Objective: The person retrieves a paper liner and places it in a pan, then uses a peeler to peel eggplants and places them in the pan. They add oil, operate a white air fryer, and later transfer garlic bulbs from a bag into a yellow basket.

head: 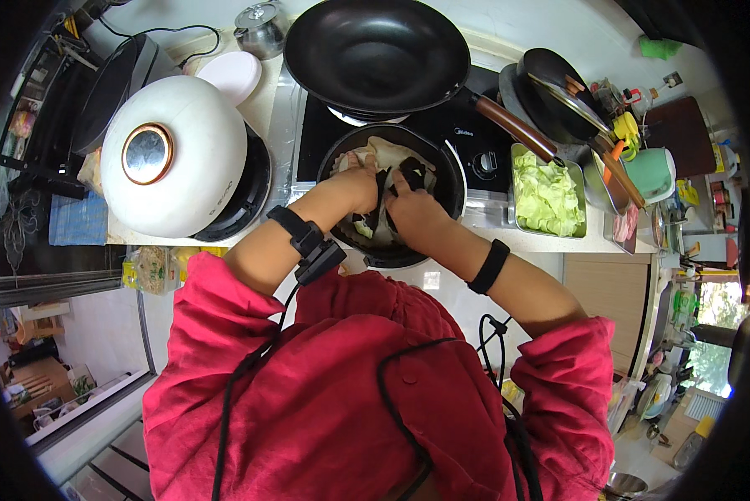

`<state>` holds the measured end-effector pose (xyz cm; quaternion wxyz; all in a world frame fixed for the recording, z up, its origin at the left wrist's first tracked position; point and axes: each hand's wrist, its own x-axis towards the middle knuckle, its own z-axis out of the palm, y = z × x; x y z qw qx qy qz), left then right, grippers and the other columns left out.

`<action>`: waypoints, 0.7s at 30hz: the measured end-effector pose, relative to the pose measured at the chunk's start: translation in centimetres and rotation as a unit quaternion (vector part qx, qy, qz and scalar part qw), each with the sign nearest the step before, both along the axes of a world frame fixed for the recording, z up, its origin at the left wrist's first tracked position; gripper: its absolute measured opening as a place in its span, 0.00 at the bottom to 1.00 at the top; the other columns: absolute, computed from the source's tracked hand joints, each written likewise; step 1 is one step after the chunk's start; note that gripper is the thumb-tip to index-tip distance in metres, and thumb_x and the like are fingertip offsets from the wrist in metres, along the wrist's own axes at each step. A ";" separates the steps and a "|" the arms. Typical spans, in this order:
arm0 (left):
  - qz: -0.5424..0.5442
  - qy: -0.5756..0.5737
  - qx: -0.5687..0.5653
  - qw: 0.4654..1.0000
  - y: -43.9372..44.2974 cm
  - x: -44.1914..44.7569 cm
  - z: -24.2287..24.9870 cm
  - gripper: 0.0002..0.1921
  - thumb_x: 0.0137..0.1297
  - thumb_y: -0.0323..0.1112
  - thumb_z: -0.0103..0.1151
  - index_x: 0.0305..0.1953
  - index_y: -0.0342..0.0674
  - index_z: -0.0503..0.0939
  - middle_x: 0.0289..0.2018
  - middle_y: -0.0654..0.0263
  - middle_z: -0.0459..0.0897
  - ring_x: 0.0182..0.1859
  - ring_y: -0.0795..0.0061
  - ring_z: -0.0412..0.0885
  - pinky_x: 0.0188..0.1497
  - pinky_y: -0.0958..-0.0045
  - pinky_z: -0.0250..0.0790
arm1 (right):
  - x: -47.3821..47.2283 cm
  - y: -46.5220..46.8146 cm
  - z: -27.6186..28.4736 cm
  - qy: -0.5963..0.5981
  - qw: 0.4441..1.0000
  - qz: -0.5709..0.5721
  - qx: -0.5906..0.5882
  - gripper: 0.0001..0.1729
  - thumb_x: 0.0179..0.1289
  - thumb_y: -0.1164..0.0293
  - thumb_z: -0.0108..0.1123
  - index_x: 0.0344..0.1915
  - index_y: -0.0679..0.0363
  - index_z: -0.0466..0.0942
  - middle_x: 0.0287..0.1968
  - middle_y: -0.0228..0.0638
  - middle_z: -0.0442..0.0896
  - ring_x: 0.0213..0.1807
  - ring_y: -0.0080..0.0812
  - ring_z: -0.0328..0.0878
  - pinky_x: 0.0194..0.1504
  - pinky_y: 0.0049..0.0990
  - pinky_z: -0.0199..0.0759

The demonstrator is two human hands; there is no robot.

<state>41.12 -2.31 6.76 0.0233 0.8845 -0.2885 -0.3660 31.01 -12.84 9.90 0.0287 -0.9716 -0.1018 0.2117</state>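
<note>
Both my hands reach down into a round black pot (451,203) at the counter's front edge, before the hob. Inside it lies a wrinkled pale sheet (387,150), perhaps paper or cloth, with dark pieces (414,170) on it that I cannot identify. My left hand (353,188) touches the left side of the sheet, fingers pointing to the back. Beside it, my right hand (416,214) has its index finger stretched towards the dark pieces. A small pale green piece (363,230) shows near the front of the pot. The hands hide part of the contents.
Behind the pot, a large black wok (375,56) stands on the hob, its wooden handle (517,128) pointing right. To the right is a metal tray (580,181) of chopped cabbage (544,194). A white domed appliance (181,144) stands left. Black cables (224,413) hang over my sleeves.
</note>
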 end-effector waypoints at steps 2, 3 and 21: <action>0.009 0.014 -0.001 1.000 -0.1 0.1 -0.1 0.43 0.55 0.31 0.49 0.68 0.36 0.36 0.66 0.35 0.43 0.67 0.40 0.50 0.69 0.60 0.45 | 0.1 0.0 0.2 -0.010 0.999 0.033 -0.007 0.22 0.52 0.75 0.58 0.48 0.73 0.72 0.61 0.68 0.56 0.47 0.54 0.76 0.45 0.34 0.76; 0.016 0.019 -0.004 1.000 -0.2 0.1 -0.2 0.44 0.55 0.32 0.49 0.68 0.35 0.35 0.66 0.35 0.42 0.67 0.39 0.49 0.69 0.60 0.42 | 0.1 0.0 0.2 -0.032 0.998 0.053 -0.006 0.23 0.52 0.75 0.57 0.49 0.75 0.71 0.60 0.69 0.58 0.48 0.54 0.76 0.45 0.34 0.76; -0.089 -0.262 -0.136 0.951 2.1 -2.3 1.4 0.19 0.54 0.26 0.50 0.49 0.28 0.71 0.43 0.47 0.76 0.45 0.52 0.77 0.45 0.63 0.73 | 0.6 -3.5 -0.2 -0.083 0.981 0.153 -0.087 0.25 0.52 0.72 0.56 0.54 0.44 0.74 0.56 0.39 0.72 0.44 0.38 0.78 0.43 0.29 0.74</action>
